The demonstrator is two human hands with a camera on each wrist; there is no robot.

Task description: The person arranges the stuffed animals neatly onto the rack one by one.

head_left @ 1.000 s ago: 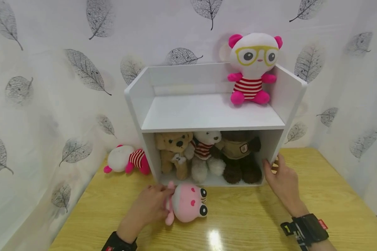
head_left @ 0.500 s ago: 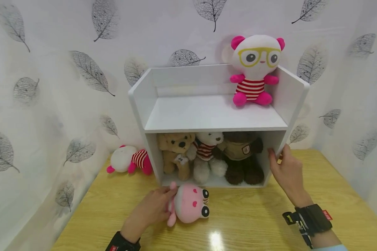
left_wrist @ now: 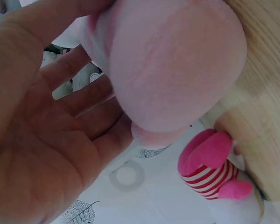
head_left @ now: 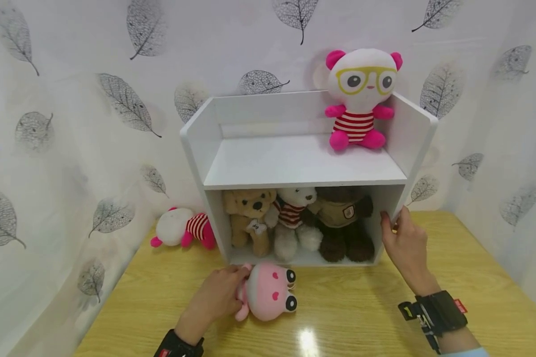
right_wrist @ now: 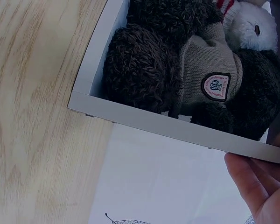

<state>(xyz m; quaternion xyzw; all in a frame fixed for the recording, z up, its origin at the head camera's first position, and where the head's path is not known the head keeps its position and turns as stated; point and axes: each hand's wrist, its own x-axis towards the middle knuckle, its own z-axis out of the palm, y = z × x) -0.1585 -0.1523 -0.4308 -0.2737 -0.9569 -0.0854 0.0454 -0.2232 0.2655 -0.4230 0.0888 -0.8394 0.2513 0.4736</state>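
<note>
A pink frog plush toy [head_left: 268, 291] lies on its side before the shelf, its big-eyed head turned right. My left hand [head_left: 219, 293] grips its body from the left. In the left wrist view, my thumb and fingers [left_wrist: 95, 126] lie on either side of the pink plush [left_wrist: 177, 65]. At the shelf's right side, my right hand [head_left: 406, 250] holds the front edge of the side panel, thumb inside and fingers outside. The right wrist view shows that white panel [right_wrist: 172, 128] with my right hand [right_wrist: 266, 186] pinching it.
The white two-tier shelf [head_left: 303, 163] bears a panda plush [head_left: 357, 124] at the upper right. Below sit a tan bear [head_left: 250, 218], a white striped-shirt bear [head_left: 292, 223] and a dark brown bear [head_left: 344, 228]. Another panda plush [head_left: 183, 228] lies left on the wooden table [head_left: 339, 317].
My left fingers have closed a little further over the frog plush's upper arm, which stuck up before. The right hand stays on the shelf panel. The head view shifts slightly.
</note>
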